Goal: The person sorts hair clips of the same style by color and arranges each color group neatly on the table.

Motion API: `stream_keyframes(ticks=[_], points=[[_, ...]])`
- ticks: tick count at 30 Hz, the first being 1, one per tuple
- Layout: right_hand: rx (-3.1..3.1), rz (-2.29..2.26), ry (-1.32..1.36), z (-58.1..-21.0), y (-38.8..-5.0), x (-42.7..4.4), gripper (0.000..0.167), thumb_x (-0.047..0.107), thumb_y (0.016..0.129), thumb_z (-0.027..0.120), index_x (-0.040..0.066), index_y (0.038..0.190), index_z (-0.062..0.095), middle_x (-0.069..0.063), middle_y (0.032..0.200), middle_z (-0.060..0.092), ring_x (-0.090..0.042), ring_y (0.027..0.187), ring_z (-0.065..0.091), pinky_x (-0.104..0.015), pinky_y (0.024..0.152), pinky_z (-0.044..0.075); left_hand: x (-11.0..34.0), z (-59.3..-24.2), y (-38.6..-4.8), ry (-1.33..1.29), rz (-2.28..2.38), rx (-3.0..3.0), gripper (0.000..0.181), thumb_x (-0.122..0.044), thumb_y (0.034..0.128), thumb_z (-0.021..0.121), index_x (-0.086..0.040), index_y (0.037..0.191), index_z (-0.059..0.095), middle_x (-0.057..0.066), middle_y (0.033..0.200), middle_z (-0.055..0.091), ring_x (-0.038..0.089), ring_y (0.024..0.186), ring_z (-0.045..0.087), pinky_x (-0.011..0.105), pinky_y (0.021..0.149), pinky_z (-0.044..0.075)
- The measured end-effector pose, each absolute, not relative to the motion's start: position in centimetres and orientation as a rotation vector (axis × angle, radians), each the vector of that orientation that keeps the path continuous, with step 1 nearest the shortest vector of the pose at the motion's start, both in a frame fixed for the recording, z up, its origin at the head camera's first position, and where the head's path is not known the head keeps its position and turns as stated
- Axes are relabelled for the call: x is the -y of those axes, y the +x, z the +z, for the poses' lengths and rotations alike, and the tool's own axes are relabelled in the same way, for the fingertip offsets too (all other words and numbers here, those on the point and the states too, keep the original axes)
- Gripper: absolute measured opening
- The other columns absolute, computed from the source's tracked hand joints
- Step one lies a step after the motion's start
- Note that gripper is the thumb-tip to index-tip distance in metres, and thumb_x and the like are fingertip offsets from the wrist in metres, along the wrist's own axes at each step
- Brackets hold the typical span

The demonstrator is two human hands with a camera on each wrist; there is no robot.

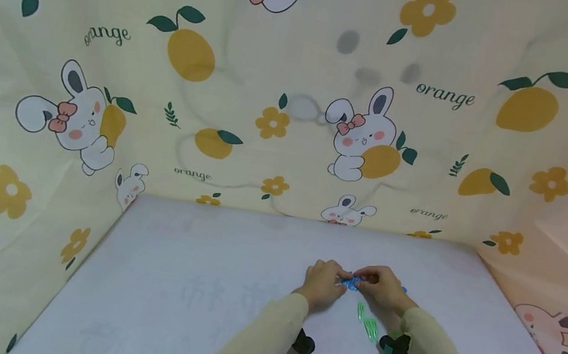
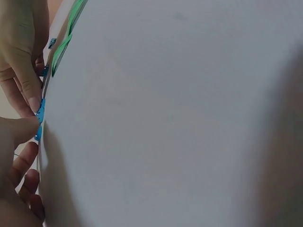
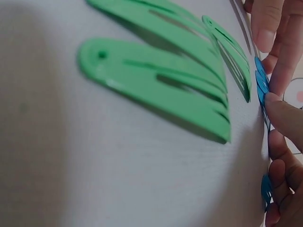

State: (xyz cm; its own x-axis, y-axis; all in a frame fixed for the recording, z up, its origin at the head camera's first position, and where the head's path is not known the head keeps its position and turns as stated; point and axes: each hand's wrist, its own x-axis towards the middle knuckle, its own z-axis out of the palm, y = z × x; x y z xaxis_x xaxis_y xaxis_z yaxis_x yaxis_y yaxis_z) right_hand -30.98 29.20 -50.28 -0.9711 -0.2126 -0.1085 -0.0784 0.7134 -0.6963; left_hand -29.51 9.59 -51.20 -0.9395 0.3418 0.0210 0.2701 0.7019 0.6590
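Note:
Blue snap hair clips [image 1: 353, 283] lie between my two hands over the white table. My left hand [image 1: 322, 283] pinches at their left side, thumb against the blue in the left wrist view. From the right, my right hand [image 1: 383, 287] pinches the same blue group. Its thumb [image 3: 280, 111] presses on a blue clip [image 3: 261, 82] in the right wrist view. The fingers hide part of the clips, so their exact number cannot be told. Another blue clip [image 3: 266, 191] lies by the curled fingers of my right hand.
Several green snap hair clips [image 1: 370, 329] lie on the table [image 1: 187, 309] nearer to me, a single green one [image 1: 360, 311] just beyond them. Dark wrist cameras [image 1: 304, 344] hang under both sleeves. A patterned cloth [image 1: 286, 159] walls the back and sides.

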Motion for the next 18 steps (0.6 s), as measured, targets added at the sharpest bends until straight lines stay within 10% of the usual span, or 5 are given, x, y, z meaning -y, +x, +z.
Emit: stream_keyframes(ticks=[18], points=[[-2.701,-1.152,-0.241,-50.61,-31.15,-29.4,0.024,0.007,0.094,0.068,0.003,0.118,0.071,-0.008,0.105,0.069,-0.02,0.092,0.057,-0.03,0.08,0.048,-10.46,-50.52,-29.03,0.414,1.149,-2.862,0.021,-0.016,0.092,0.073,-0.026,0.109,0.078,-0.009,0.102,0.073,0.009,0.091,0.053,0.029,0.084,0.036]])
